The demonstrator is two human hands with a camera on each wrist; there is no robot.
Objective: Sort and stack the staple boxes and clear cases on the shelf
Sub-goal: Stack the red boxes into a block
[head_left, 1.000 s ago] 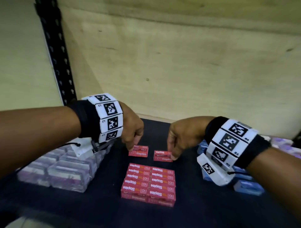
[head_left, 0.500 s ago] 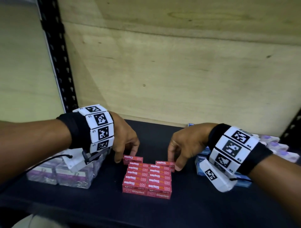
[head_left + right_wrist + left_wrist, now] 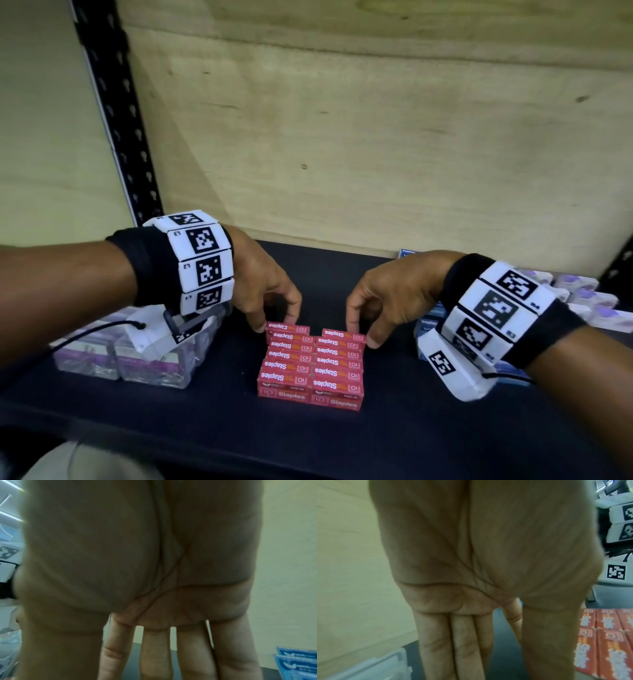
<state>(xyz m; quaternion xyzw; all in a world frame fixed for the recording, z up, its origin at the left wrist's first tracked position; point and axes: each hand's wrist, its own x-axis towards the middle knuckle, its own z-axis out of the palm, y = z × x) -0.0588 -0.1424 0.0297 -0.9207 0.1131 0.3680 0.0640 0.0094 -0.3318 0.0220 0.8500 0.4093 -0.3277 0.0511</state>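
Observation:
Red staple boxes (image 3: pixel 310 368) lie in a tight two-column block at the middle of the dark shelf (image 3: pixel 428 431). My left hand (image 3: pixel 275 322) touches the rearmost left box (image 3: pixel 287 329), thumb at its left end and fingers behind it. My right hand (image 3: pixel 363 334) touches the rearmost right box (image 3: pixel 342 334) the same way. Both boxes sit against the block. In the left wrist view the left hand's fingers (image 3: pixel 467 649) point straight down beside the red boxes (image 3: pixel 607 642). The right hand's fingers (image 3: pixel 171 655) are straight too. Clear cases (image 3: pixel 137 359) stand at the left.
Blue boxes (image 3: pixel 428 320) lie behind my right wrist and show in the right wrist view as blue boxes (image 3: pixel 298 666). Purple-and-white cases (image 3: pixel 582 298) sit at the far right. A wooden back panel (image 3: pixel 376 154) and a black upright post (image 3: pixel 116 120) bound the shelf.
Both hands slid one red box each toward me until the boxes met the back of the block. The head view has risen and shows more of the back panel.

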